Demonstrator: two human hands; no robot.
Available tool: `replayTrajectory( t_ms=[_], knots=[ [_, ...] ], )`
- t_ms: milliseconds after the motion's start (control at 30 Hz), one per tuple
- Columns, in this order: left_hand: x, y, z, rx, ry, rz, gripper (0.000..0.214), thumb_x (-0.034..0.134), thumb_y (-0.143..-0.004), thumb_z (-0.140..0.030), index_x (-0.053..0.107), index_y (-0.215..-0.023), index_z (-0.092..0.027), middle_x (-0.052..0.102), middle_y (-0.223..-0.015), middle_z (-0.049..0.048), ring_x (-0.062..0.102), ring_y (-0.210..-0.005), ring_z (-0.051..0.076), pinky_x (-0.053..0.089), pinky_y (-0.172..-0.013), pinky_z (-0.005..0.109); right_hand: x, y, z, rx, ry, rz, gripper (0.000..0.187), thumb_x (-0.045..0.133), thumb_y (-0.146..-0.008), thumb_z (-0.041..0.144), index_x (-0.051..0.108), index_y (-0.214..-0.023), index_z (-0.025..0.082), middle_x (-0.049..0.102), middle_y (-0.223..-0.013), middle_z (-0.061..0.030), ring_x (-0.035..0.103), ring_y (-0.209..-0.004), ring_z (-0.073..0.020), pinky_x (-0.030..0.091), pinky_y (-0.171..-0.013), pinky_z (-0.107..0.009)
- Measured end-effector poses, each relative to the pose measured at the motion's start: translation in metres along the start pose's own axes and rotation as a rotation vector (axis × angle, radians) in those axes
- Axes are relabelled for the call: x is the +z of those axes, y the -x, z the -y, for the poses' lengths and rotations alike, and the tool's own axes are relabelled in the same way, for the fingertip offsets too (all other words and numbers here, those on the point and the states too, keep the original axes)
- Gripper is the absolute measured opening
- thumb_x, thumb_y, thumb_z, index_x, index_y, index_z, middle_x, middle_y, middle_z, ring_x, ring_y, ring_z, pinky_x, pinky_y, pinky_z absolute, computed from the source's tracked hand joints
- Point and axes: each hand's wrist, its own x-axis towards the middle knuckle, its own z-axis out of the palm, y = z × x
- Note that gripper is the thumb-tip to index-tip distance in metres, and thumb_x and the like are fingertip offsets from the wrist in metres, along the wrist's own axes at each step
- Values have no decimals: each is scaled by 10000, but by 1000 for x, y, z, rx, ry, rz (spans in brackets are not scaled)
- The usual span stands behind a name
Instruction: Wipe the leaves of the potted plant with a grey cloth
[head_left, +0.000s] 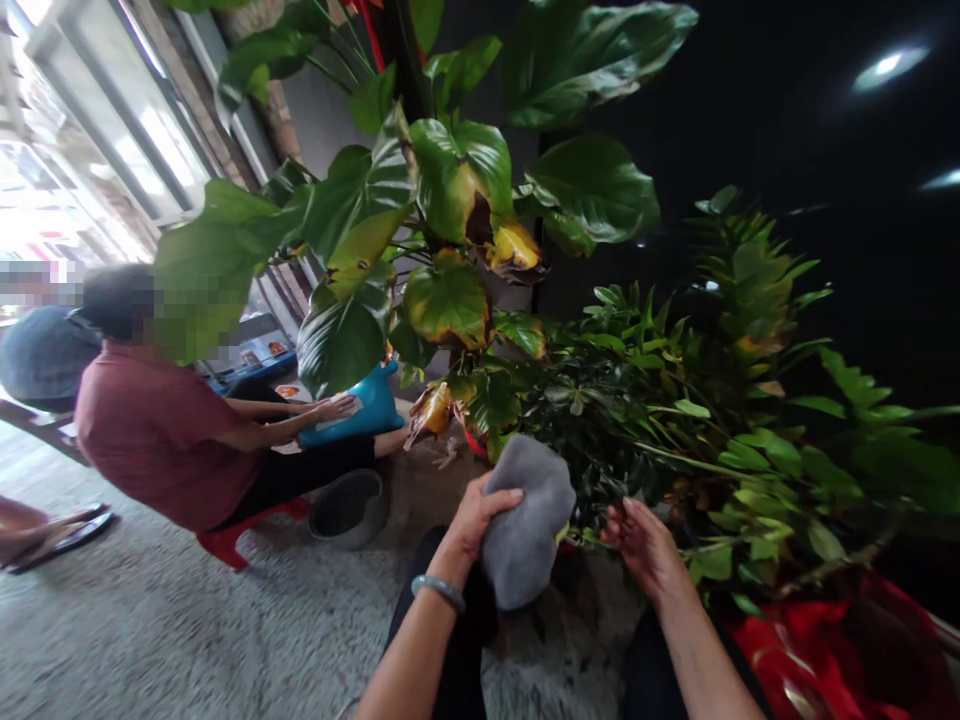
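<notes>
My left hand [471,522] is closed on a grey cloth [525,525], held up against the low leaves of a bushy green plant [675,420]. A bracelet sits on that wrist. My right hand [646,545] reaches into the same foliage just right of the cloth, fingers curled around a thin leafy stem. Above stands a large-leaved plant [450,210] with some yellow and brown leaves.
A seated person in a red shirt [161,435] at the left rests both hands on a blue pot [360,408]. A grey bucket [349,508] stands on the speckled floor beside them. Red wrapping [825,640] covers a pot at the lower right. Windows lie at the far left.
</notes>
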Motion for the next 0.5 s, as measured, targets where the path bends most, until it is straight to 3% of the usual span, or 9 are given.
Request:
replayTrajectory(
  t_ms=[133, 200, 300, 400, 500],
  knots=[
    [12, -22, -50, 248, 141, -182, 476, 869, -399, -317, 682, -801, -143, 694, -686, 13, 600, -569, 140, 489, -572, 258, 3, 0, 1, 10, -3, 14, 375, 921, -404, 351, 647, -621, 214, 690, -568, 22, 573, -437, -121, 522, -441, -263],
    [17, -38, -61, 316, 157, -274, 450, 857, -417, -279, 677, -809, -153, 704, -702, 12, 617, -601, 146, 505, -611, 264, 4, 0, 0, 9, -3, 15, 370, 921, -406, 337, 644, -620, 216, 689, -565, 23, 571, -435, -123, 526, -443, -270],
    [14, -48, -44, 237, 21, -327, 361, 837, -418, -226, 670, -728, -144, 676, -614, 4, 587, -544, 138, 480, -560, 258, 3, -1, -1, 3, -6, 10, 348, 911, -438, 324, 644, -636, 220, 694, -577, 22, 576, -441, -128, 524, -442, -272],
    [1, -33, -16, 70, -94, -216, 344, 837, -412, -264, 672, -681, -126, 649, -551, 13, 565, -488, 149, 448, -497, 264, 0, -1, -2, 1, -6, 3, 346, 907, -444, 328, 643, -641, 223, 695, -581, 27, 575, -435, -126, 508, -423, -258],
    [-5, -13, -22, 88, -44, -133, 395, 853, -404, -306, 689, -713, -123, 660, -573, 13, 574, -488, 151, 452, -490, 260, -1, -1, 0, 12, 0, 5, 352, 911, -434, 331, 637, -627, 223, 692, -570, 29, 574, -433, -126, 516, -427, -261]
  ],
)
